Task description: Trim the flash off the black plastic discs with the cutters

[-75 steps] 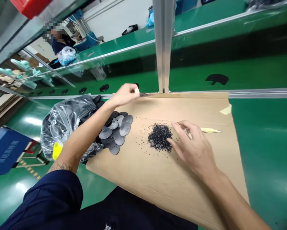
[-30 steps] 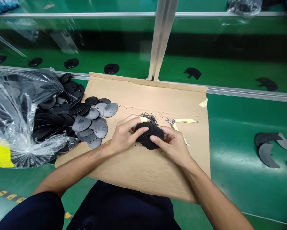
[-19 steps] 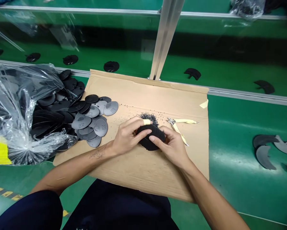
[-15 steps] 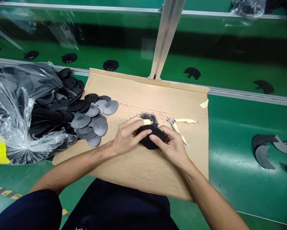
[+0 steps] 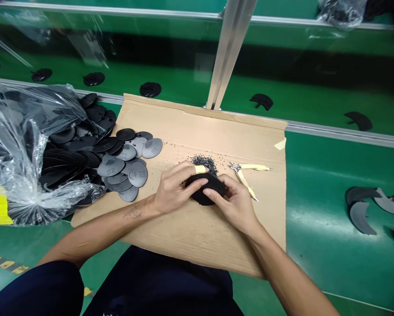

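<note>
Between both hands, over the cardboard sheet (image 5: 170,232), is a black plastic disc-like part (image 5: 206,195). My left hand (image 5: 175,186), with yellow tape round one finger, grips its left side, thumb on top. The right side of the part is in my right hand (image 5: 238,202), its thumb also pressed on top. Fingers underneath are partly hidden. A heap of small black scraps (image 5: 205,163) lies just beyond the part. To the right rest side cutters (image 5: 246,175) with yellow handles, spread apart and touched by neither hand.
Several oval black discs (image 5: 137,173) lie piled on the cardboard's left, spilling from a clear plastic bag (image 5: 29,166). A metal post (image 5: 226,57) rises behind the cardboard. Curved black pieces (image 5: 361,217) lie on the green surface at right. More parts sit on the green strip behind the rail (image 5: 338,134).
The black part and both hands have shifted very slightly left, with the grip unchanged. Parts on the green strip behind have moved a little to the left.
</note>
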Demonstrator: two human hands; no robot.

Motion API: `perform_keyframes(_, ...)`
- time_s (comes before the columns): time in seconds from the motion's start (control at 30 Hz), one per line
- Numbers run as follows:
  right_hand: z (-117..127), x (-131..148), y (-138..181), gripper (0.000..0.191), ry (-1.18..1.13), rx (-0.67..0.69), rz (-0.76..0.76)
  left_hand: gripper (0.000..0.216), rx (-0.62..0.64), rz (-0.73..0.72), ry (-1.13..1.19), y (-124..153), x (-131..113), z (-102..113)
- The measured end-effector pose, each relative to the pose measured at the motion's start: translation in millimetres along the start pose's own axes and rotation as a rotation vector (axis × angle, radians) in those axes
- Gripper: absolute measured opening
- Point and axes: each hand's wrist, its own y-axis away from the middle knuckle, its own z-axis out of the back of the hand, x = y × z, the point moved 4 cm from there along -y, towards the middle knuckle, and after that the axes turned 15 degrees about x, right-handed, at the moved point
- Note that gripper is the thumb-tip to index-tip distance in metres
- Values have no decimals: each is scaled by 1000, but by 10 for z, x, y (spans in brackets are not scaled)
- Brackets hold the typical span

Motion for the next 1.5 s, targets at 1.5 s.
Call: perform_keyframes(1.5,32,159,108,18,613,-48,527,25,168,-219,34,-39,23,56)
